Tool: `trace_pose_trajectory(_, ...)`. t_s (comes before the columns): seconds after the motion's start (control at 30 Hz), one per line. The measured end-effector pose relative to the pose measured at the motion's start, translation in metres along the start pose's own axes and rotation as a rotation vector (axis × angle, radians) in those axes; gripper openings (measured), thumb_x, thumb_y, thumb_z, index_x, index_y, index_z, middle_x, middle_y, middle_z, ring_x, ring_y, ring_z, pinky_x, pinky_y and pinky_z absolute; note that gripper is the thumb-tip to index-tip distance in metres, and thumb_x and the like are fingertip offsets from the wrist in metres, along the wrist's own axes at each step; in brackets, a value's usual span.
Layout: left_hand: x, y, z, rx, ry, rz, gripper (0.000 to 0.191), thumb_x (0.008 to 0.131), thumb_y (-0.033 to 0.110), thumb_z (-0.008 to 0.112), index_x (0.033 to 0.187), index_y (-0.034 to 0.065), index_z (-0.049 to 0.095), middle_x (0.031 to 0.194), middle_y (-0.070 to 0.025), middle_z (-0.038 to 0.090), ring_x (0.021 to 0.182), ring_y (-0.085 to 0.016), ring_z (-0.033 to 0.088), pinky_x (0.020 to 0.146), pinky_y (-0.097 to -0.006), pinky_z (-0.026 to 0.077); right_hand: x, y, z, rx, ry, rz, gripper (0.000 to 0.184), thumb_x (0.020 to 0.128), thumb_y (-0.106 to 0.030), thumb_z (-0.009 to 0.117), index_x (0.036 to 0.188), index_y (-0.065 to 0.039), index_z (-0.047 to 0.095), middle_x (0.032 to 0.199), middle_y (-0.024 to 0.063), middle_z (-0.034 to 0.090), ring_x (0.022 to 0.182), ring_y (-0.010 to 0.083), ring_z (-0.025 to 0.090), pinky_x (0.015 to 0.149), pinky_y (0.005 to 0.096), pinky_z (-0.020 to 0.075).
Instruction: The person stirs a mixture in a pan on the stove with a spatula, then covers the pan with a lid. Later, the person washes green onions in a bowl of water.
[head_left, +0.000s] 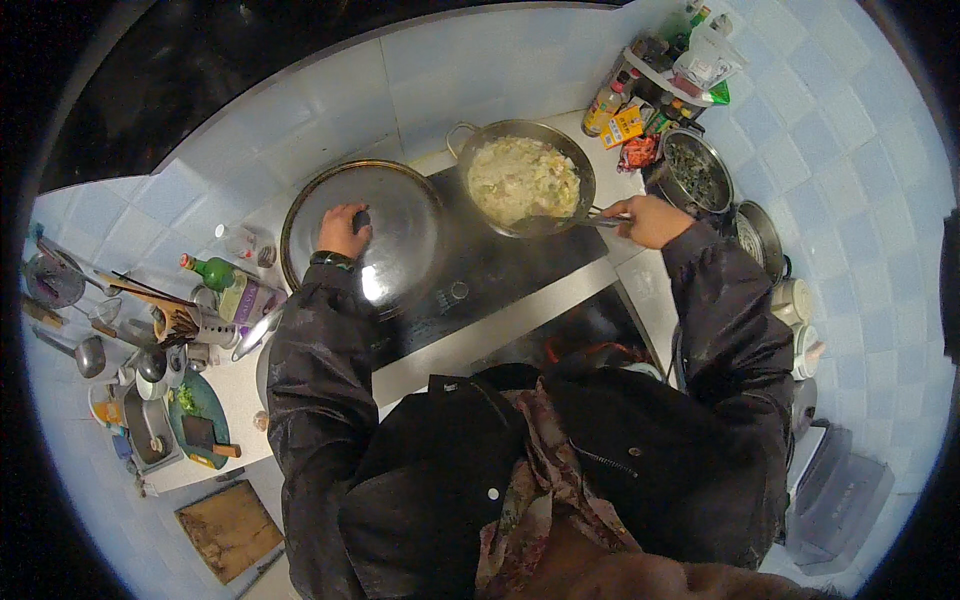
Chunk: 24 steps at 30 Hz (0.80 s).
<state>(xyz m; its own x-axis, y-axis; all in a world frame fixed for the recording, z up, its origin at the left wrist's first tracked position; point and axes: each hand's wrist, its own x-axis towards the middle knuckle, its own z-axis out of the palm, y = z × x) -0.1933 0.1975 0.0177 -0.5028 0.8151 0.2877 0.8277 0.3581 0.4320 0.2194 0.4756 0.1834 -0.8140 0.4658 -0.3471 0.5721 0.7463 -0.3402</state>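
Note:
My left hand (346, 231) is closed around the dark knob of a large round pan lid (401, 225), which lies at the left part of the cooktop (487, 270). A metal wok (581, 176) stands on the right part of the cooktop, filled with pale, steaming food (525, 180) with bits of green. My right hand (651, 221) grips the handle of a metal spatula (555, 221), whose blade rests in the food near the wok's front rim. What lies under the lid is hidden.
Bottles (607, 105), packets and a metal pot (697, 172) stand in the back right corner. To the left are a green glass bottle (217, 274), a utensil holder (214, 328), hanging ladles and a green cutting board (214, 397) with a cleaver (199, 431) and chopped greens.

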Motion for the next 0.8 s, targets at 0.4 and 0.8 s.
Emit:
trace_pose_trajectory(0.4, 0.0, 0.002, -0.002, -0.031, 0.003, 0.003, 0.041, 0.067, 0.013, 0.068, 0.108, 0.0098, 0.063, 0.102, -0.0153, 0.061, 0.1, -0.036, 0.053, 0.09, -0.0414, 0.044, 0.04, -0.027, 0.147, -0.415, 0.333, 0.093, 0.049, 0.084, -0.007, 0.046, 0.133, -0.006, 0.043, 0.077, 0.02, 0.062, 0.067, 0.033, 0.064, 0.059, 0.0411, 0.0531)
trace_pose_trajectory(0.8, 0.0, 0.001, -0.001, -0.026, 0.009, 0.007, 0.042, 0.068, 0.012, 0.067, 0.11, 0.0096, 0.063, 0.104, -0.0162, 0.06, 0.099, -0.037, 0.053, 0.089, -0.0417, 0.044, 0.085, 0.032, 0.135, -0.436, 0.455, 0.218, 0.042, 0.084, -0.011, 0.048, 0.126, -0.017, 0.052, 0.08, 0.0174, 0.063, 0.073, 0.0328, 0.065, 0.06, 0.0432, 0.052)
